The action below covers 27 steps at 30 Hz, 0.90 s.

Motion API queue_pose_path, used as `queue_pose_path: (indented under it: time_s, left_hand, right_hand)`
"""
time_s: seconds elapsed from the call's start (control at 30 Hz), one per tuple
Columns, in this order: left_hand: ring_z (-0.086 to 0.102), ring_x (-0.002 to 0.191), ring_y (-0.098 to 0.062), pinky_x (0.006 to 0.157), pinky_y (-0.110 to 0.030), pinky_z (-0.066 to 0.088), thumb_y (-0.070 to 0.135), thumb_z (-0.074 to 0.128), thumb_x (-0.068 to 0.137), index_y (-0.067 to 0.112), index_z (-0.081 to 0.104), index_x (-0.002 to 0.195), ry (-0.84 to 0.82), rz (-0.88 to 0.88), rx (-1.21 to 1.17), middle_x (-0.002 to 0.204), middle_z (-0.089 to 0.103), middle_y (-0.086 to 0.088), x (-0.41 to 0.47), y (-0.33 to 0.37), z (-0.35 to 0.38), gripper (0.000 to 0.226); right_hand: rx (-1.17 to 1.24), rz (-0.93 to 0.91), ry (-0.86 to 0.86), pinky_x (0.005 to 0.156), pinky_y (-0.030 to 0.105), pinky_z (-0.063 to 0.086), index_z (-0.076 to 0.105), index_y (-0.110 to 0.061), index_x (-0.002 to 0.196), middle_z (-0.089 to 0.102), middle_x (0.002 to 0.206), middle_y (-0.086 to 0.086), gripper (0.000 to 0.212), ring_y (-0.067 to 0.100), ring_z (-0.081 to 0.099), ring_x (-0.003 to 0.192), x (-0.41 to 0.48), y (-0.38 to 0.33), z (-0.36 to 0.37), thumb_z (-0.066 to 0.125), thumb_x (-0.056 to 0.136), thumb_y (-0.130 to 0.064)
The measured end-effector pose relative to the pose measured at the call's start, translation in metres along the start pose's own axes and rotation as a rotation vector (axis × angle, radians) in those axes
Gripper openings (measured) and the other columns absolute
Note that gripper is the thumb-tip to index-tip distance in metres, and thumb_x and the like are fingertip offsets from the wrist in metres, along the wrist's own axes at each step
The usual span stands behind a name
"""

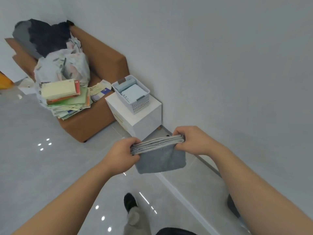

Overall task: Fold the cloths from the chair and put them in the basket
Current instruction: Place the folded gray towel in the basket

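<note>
A folded grey cloth (160, 158) hangs in the air between my hands, its layered top edge stretched level. My left hand (122, 154) grips its left end and my right hand (191, 140) grips its right end. Beyond them a white perforated basket (141, 103) stands on a white cabinet (145, 119) and holds folded pale-blue cloths (132, 93). The brown chair (101, 65) at the left carries a heap of dark and patterned cloths (55, 53).
A stack of books and papers (66, 97) lies on the chair seat. The grey wall runs along the right, close to the cabinet. My foot in a black shoe (130, 201) stands on the glossy grey floor. An orange object (5, 80) shows at the left edge.
</note>
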<state>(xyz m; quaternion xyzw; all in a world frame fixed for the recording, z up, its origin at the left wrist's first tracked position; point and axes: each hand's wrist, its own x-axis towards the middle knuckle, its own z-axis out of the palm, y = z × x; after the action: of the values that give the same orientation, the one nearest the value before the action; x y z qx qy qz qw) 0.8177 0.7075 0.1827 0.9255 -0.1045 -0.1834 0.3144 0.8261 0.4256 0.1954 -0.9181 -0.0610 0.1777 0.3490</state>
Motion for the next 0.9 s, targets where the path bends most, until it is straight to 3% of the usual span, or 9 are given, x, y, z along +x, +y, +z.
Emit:
queue_pose_path:
  time_s: [0.17, 0.3, 0.47, 0.67, 0.73, 0.83, 0.9]
  left_hand:
    - [0.063, 0.092, 0.000, 0.075, -0.016, 0.048, 0.009, 0.069, 0.080, 0.033, 0.068, 0.106, 0.013, 0.042, -0.074, 0.098, 0.069, 0.018, 0.105, -0.063, -0.072, 0.035]
    - [0.064, 0.091, -0.002, 0.077, -0.023, 0.054, 0.008, 0.070, 0.081, 0.031, 0.069, 0.105, -0.008, 0.059, -0.092, 0.097, 0.069, 0.016, 0.182, -0.094, -0.126, 0.033]
    - [0.064, 0.093, 0.004, 0.071, -0.011, 0.051, 0.017, 0.074, 0.087, 0.036, 0.067, 0.108, -0.107, 0.101, -0.043, 0.100, 0.069, 0.021, 0.285, -0.128, -0.174, 0.029]
    - [0.064, 0.094, -0.001, 0.069, -0.008, 0.050, 0.023, 0.074, 0.091, 0.035, 0.067, 0.111, -0.150, 0.112, 0.015, 0.101, 0.068, 0.021, 0.408, -0.159, -0.216, 0.024]
    - [0.062, 0.094, 0.000, 0.067, -0.005, 0.046, 0.021, 0.072, 0.092, 0.033, 0.066, 0.111, -0.166, 0.120, 0.056, 0.101, 0.067, 0.020, 0.441, -0.163, -0.233, 0.023]
    - [0.064, 0.095, -0.005, 0.073, -0.010, 0.048, 0.017, 0.072, 0.091, 0.033, 0.067, 0.108, -0.208, 0.159, 0.119, 0.100, 0.069, 0.016, 0.495, -0.169, -0.257, 0.024]
    - [0.064, 0.095, -0.005, 0.076, -0.014, 0.051, 0.016, 0.074, 0.089, 0.033, 0.067, 0.106, -0.254, 0.179, 0.155, 0.099, 0.069, 0.016, 0.529, -0.174, -0.270, 0.025]
  right_hand:
    - [-0.046, 0.036, 0.052, 0.061, 0.015, 0.041, 0.069, -0.030, 0.087, 0.068, 0.081, -0.014, 0.016, 0.001, 0.060, 0.073, 0.125, -0.042, -0.008, 0.070, 0.076, -0.018]
    - [-0.040, 0.102, 0.073, 0.065, 0.023, 0.048, 0.067, -0.030, 0.083, 0.068, 0.082, -0.012, 0.015, 0.004, 0.061, 0.076, 0.208, -0.070, -0.020, 0.069, 0.076, -0.018]
    - [-0.022, 0.177, 0.093, 0.059, 0.028, 0.055, 0.063, -0.034, 0.076, 0.067, 0.080, -0.013, 0.015, 0.009, 0.065, 0.073, 0.299, -0.076, -0.033, 0.068, 0.075, -0.020]
    - [0.049, 0.209, 0.045, 0.073, 0.037, 0.056, 0.065, -0.030, 0.083, 0.068, 0.088, -0.011, 0.012, 0.011, 0.064, 0.081, 0.412, -0.060, -0.043, 0.072, 0.074, -0.029]
    - [0.092, 0.240, 0.038, 0.067, 0.038, 0.058, 0.063, -0.027, 0.084, 0.068, 0.088, -0.008, 0.014, 0.012, 0.066, 0.075, 0.442, -0.060, -0.046, 0.072, 0.074, -0.027]
    - [0.187, 0.296, 0.017, 0.050, 0.028, 0.054, 0.059, -0.018, 0.090, 0.070, 0.087, 0.001, 0.016, 0.012, 0.070, 0.059, 0.481, -0.064, -0.050, 0.071, 0.079, -0.020]
    - [0.198, 0.323, 0.005, 0.051, 0.029, 0.055, 0.057, -0.017, 0.094, 0.071, 0.088, 0.003, 0.018, 0.013, 0.072, 0.062, 0.503, -0.068, -0.048, 0.068, 0.081, -0.021]
